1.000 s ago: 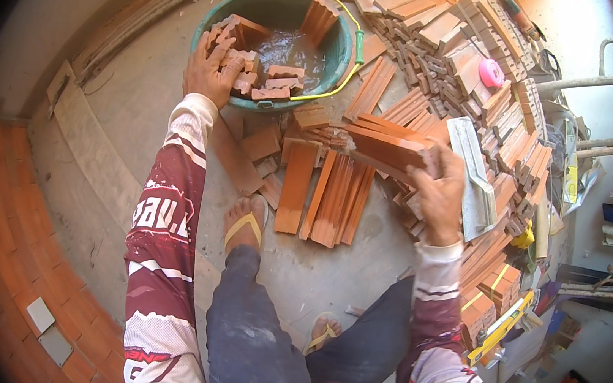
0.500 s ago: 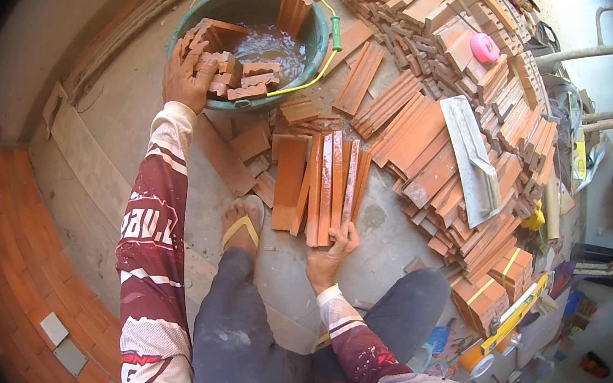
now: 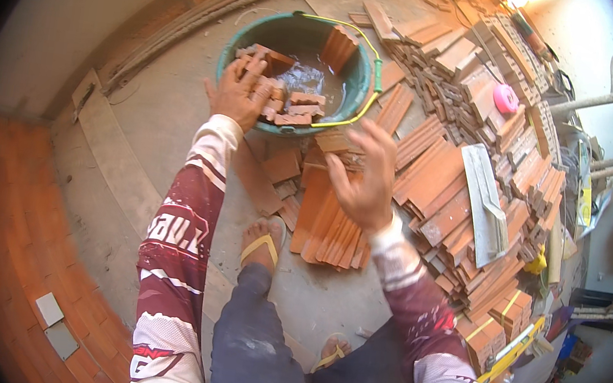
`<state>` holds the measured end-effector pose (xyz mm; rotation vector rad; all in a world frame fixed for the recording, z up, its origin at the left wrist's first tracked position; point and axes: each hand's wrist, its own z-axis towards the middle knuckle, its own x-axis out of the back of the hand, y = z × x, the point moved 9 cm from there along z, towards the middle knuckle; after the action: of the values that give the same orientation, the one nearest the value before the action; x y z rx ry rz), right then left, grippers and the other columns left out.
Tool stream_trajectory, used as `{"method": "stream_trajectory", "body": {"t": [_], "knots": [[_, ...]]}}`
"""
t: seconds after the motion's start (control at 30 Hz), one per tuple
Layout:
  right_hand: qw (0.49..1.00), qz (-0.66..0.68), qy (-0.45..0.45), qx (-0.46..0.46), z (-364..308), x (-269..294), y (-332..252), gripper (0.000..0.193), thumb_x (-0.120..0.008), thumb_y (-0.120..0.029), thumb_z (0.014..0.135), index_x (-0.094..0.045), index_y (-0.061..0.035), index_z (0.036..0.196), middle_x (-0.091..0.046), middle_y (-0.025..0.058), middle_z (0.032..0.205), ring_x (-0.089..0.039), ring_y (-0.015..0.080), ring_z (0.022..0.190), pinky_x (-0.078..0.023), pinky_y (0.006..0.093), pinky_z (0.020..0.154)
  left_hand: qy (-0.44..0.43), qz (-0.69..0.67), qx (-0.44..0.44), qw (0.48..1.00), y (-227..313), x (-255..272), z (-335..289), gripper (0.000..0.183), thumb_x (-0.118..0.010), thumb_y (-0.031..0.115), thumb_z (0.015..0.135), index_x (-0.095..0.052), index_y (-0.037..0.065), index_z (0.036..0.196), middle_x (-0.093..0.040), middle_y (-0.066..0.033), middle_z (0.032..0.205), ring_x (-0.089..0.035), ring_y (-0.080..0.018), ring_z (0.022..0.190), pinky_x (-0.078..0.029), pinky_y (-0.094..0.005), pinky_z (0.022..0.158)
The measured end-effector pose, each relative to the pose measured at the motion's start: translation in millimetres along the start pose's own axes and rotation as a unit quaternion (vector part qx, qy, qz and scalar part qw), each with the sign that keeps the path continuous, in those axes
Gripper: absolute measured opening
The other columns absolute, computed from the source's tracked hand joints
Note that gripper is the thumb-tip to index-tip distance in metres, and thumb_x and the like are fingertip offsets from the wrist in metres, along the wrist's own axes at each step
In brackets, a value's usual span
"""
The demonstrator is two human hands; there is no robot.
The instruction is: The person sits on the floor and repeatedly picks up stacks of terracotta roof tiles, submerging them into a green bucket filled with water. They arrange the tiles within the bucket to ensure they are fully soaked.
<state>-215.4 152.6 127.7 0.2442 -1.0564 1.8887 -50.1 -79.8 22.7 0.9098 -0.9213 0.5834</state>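
Observation:
Strips of reddish clay tile stand stacked in a green bucket of water, with another piece leaning on its far right wall. My left hand rests on the stacked tiles at the bucket's left side, fingers spread over their tops and thumb out over the rim. My right hand is raised in the air, open and slightly blurred, just right of the bucket's near side. Below it, a row of upright tile strips stands on the floor, its far part hidden by that hand.
A large heap of clay tiles covers the right side, with a grey metal channel piece and a pink round object on it. A yellow level lies nearer. Laid floor tiles fill the left.
My right hand has let go of the tile row and risen toward the bucket. My left hand stays on the tiles in the bucket. The whole view has shifted somewhat.

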Motion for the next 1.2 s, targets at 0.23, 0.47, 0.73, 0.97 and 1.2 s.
{"method": "stream_trajectory", "body": {"t": [0.23,0.47,0.73,0.97,1.2], "knots": [[0.909,-0.061,-0.406,-0.070,72,-148,41,0.103,-0.086,-0.048,0.071,-0.036,-0.0035,0.150,-0.060,0.0277,0.128,-0.056,0.0452,0.123,-0.046,0.0458,0.103,-0.063,0.031,0.002,0.998,12,6,15,0.050,-0.054,0.050,0.096,-0.057,0.031,0.142,-0.051,-0.0072,0.146,-0.044,-0.0262,0.139,-0.008,-0.0676,0.118],[0.878,0.006,-0.471,-0.081,76,-166,54,0.109,-0.084,-0.050,0.066,-0.032,-0.0108,0.154,-0.069,0.0272,0.113,-0.066,0.0435,0.108,-0.051,0.0464,0.094,-0.055,0.002,-0.010,0.998,5,3,20,0.044,-0.053,0.048,0.098,-0.062,0.028,0.137,-0.049,-0.0107,0.147,-0.042,-0.0286,0.140,-0.011,-0.0623,0.120],[0.923,-0.035,-0.373,-0.084,71,-157,49,0.090,-0.073,-0.052,0.073,-0.042,-0.0107,0.147,-0.070,0.0229,0.107,-0.067,0.0410,0.101,-0.053,0.0483,0.087,0.006,0.009,0.013,1.000,6,-1,32,0.039,-0.054,0.044,0.097,-0.065,0.026,0.130,-0.050,-0.0130,0.145,-0.042,-0.0319,0.138,-0.014,-0.0611,0.120],[0.943,-0.125,-0.307,-0.027,75,-148,57,0.070,-0.070,-0.053,0.082,-0.055,-0.0115,0.136,-0.064,0.0214,0.110,-0.062,0.0403,0.109,-0.055,0.0516,0.084,0.023,-0.008,0.014,1.000,0,-4,36,0.037,-0.056,0.042,0.094,-0.067,0.026,0.126,-0.054,-0.0138,0.137,-0.045,-0.0323,0.134,-0.018,-0.0599,0.119],[0.906,-0.131,-0.400,-0.039,77,-163,73,0.061,-0.077,-0.026,0.074,-0.056,-0.0094,0.129,-0.062,0.0242,0.120,-0.058,0.0416,0.117,-0.054,0.0508,0.094,0.026,-0.008,0.023,0.999,-7,-9,42,0.043,-0.055,0.044,0.096,-0.064,0.027,0.134,-0.053,-0.0135,0.136,-0.045,-0.0293,0.134,-0.018,-0.0575,0.119]]}}
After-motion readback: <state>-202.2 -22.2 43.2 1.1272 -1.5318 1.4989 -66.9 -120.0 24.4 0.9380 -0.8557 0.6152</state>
